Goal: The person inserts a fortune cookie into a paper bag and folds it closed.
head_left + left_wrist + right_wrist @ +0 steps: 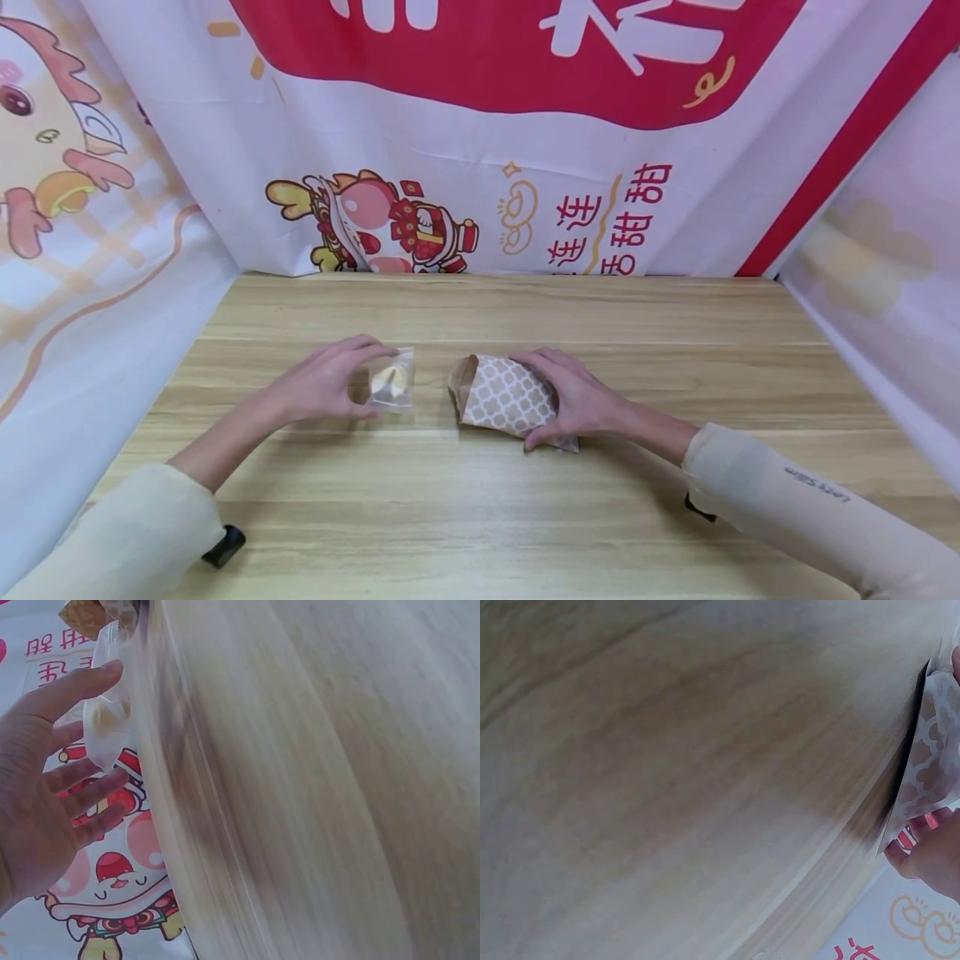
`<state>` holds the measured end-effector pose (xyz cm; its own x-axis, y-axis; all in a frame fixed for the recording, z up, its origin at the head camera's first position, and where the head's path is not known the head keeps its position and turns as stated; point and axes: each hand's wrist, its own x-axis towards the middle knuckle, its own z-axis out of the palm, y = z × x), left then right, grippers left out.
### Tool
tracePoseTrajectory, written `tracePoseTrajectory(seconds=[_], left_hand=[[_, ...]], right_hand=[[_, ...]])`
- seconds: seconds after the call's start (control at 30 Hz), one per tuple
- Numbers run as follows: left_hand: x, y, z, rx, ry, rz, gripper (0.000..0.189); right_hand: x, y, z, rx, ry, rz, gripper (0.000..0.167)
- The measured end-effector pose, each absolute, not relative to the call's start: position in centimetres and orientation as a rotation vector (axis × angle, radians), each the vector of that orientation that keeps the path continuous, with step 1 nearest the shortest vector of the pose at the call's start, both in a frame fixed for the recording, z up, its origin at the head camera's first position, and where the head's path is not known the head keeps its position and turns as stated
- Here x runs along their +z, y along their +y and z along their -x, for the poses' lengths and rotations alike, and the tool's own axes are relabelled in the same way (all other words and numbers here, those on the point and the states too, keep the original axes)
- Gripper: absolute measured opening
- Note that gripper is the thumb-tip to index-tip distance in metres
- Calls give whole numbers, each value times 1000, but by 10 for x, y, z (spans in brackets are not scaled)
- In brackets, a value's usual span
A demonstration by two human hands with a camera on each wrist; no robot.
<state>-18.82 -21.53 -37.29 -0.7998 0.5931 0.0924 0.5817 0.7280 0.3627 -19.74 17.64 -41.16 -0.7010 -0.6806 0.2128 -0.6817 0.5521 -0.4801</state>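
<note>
My left hand (pixel 330 379) holds a small clear packet (pixel 392 382) by its edges, between thumb and fingers. Inside the packet is a pale yellow folded piece that looks like a fortune cookie. In the left wrist view, the same packet (pixel 107 712) is edge-on between the thumb and fingers. To the right, a brown paper bag (pixel 504 398) with a white lattice pattern lies on its side, its mouth facing the packet. The right hand (pixel 573 400) grips the bag across its closed end. Only part of the patterned bag (pixel 930 754) shows in the right wrist view.
Under both hands is a light wood-grain tabletop (pixel 480 517). A printed white and red cloth (pixel 480 142) hangs along its back edge, and more printed cloth (pixel 82 233) walls the left side. A pale cloth (pixel 885 250) borders the right.
</note>
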Motion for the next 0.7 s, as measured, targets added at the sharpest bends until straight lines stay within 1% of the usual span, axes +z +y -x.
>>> tracePoseTrajectory(seconds=[0.7], left_hand=[[-371, -194, 189, 703, 2838, -996, 83]], right_hand=[[-411, 176, 196, 857, -2776, -1201, 121]])
